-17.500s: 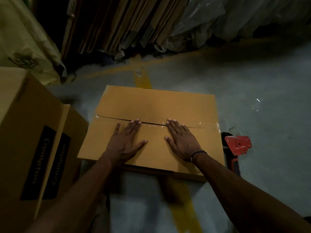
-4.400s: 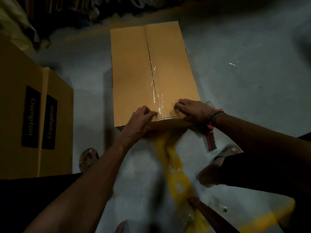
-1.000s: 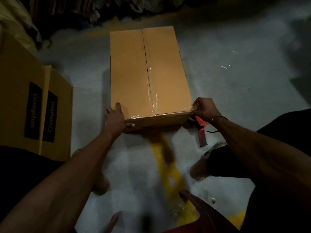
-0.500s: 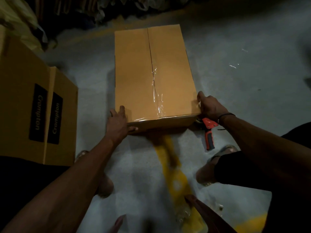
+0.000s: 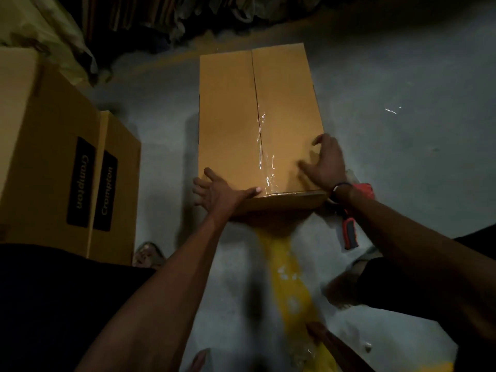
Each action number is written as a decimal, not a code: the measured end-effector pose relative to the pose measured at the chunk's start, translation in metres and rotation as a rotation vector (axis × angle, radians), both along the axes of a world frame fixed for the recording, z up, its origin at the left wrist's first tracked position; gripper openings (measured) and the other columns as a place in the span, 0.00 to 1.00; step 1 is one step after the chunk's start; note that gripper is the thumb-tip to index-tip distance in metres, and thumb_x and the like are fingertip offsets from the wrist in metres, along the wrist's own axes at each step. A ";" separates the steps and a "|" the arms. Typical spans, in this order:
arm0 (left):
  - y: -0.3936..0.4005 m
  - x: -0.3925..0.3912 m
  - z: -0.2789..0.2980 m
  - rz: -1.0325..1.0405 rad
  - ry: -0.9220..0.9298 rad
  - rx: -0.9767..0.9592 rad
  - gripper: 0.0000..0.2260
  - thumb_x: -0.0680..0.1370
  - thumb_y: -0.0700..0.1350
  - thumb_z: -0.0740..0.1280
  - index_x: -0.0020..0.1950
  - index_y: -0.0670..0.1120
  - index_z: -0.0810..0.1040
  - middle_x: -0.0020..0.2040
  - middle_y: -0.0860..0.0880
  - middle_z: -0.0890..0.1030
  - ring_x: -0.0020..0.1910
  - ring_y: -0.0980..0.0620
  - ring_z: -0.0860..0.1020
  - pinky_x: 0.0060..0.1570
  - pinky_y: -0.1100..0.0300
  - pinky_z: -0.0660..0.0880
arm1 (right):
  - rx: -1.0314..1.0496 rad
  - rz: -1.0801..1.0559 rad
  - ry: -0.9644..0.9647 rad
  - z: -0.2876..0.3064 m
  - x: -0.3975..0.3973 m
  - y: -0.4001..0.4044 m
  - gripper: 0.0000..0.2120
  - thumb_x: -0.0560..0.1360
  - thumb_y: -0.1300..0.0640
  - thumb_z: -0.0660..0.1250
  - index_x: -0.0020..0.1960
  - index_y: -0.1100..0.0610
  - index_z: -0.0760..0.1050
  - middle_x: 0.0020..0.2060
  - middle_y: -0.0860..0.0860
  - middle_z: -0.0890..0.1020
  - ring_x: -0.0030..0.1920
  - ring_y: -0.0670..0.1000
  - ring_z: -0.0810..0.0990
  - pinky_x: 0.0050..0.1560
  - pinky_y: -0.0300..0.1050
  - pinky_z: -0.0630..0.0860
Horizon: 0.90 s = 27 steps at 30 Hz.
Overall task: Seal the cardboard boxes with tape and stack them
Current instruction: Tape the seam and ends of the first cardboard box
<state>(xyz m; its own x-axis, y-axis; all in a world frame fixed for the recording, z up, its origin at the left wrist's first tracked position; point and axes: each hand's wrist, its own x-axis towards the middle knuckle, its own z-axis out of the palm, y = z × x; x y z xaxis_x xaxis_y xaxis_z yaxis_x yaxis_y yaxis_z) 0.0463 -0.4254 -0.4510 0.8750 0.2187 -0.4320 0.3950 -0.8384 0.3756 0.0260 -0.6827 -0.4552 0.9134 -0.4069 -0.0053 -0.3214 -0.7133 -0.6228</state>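
A brown cardboard box [image 5: 230, 116] stands closed on the grey floor, with clear tape [image 5: 264, 157] running along the near part of its centre seam and over the near edge. My left hand [image 5: 217, 191] lies at the near left corner, thumb stretched along the near top edge and fingers down the left side. My right hand [image 5: 326, 162] hovers over the near right corner with its fingers spread and bent, holding nothing. A red and black tape dispenser [image 5: 354, 210] lies on the floor just right of the box, partly hidden by my right wrist.
Two taller printed boxes [image 5: 67, 162] stand at the left. Flat cardboard sheets and plastic wrap [image 5: 166, 14] lean along the back. A yellow floor line [image 5: 290, 280] runs from under the box toward me. My sandalled feet [image 5: 147, 255] are on either side.
My right hand has left the box's right side and risen over the near right corner. My left thumb has slid further along the near top edge.
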 end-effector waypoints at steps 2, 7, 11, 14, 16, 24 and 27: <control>0.009 0.000 -0.004 0.013 -0.056 -0.015 0.66 0.51 0.75 0.79 0.78 0.48 0.52 0.77 0.34 0.56 0.75 0.33 0.59 0.69 0.37 0.65 | 0.070 0.039 0.082 -0.017 -0.005 0.029 0.37 0.62 0.34 0.77 0.63 0.51 0.71 0.64 0.54 0.74 0.65 0.57 0.73 0.62 0.56 0.73; 0.054 0.009 -0.019 0.068 -0.191 -0.242 0.58 0.57 0.60 0.86 0.79 0.49 0.57 0.75 0.42 0.67 0.73 0.40 0.68 0.67 0.47 0.70 | 0.010 0.096 0.153 -0.040 -0.023 0.040 0.47 0.59 0.27 0.77 0.71 0.46 0.69 0.82 0.51 0.56 0.82 0.55 0.51 0.78 0.63 0.51; 0.085 0.012 -0.019 0.151 -0.172 -0.432 0.50 0.62 0.49 0.86 0.79 0.50 0.64 0.67 0.44 0.78 0.62 0.45 0.79 0.57 0.53 0.78 | 0.067 0.122 0.136 -0.042 -0.023 0.034 0.48 0.59 0.30 0.78 0.73 0.47 0.69 0.82 0.51 0.55 0.82 0.55 0.49 0.78 0.65 0.49; 0.104 0.015 -0.018 0.177 -0.119 -0.572 0.42 0.68 0.39 0.83 0.78 0.46 0.68 0.68 0.41 0.79 0.62 0.44 0.80 0.52 0.57 0.79 | 0.089 0.137 0.139 -0.044 -0.021 0.030 0.46 0.61 0.32 0.79 0.74 0.45 0.68 0.83 0.49 0.53 0.82 0.54 0.48 0.77 0.66 0.48; 0.103 0.016 -0.016 0.160 -0.123 -0.549 0.37 0.70 0.38 0.81 0.76 0.44 0.70 0.68 0.40 0.79 0.61 0.45 0.80 0.52 0.59 0.77 | 0.094 0.114 0.135 -0.044 -0.020 0.030 0.45 0.61 0.32 0.80 0.72 0.45 0.69 0.82 0.49 0.55 0.82 0.53 0.49 0.77 0.65 0.50; -0.001 0.030 -0.002 0.021 -0.382 -0.092 0.51 0.68 0.70 0.75 0.80 0.45 0.60 0.81 0.41 0.59 0.79 0.39 0.60 0.76 0.43 0.61 | 0.013 -0.077 -0.002 -0.034 0.012 0.044 0.44 0.64 0.30 0.76 0.73 0.48 0.67 0.81 0.51 0.58 0.81 0.54 0.52 0.79 0.65 0.51; -0.032 0.046 -0.008 -0.094 -0.349 -0.024 0.58 0.63 0.76 0.72 0.82 0.46 0.55 0.84 0.40 0.50 0.83 0.39 0.49 0.80 0.40 0.48 | -0.024 -0.113 0.055 -0.034 0.031 0.043 0.53 0.60 0.21 0.68 0.77 0.48 0.63 0.82 0.51 0.55 0.82 0.56 0.49 0.77 0.69 0.46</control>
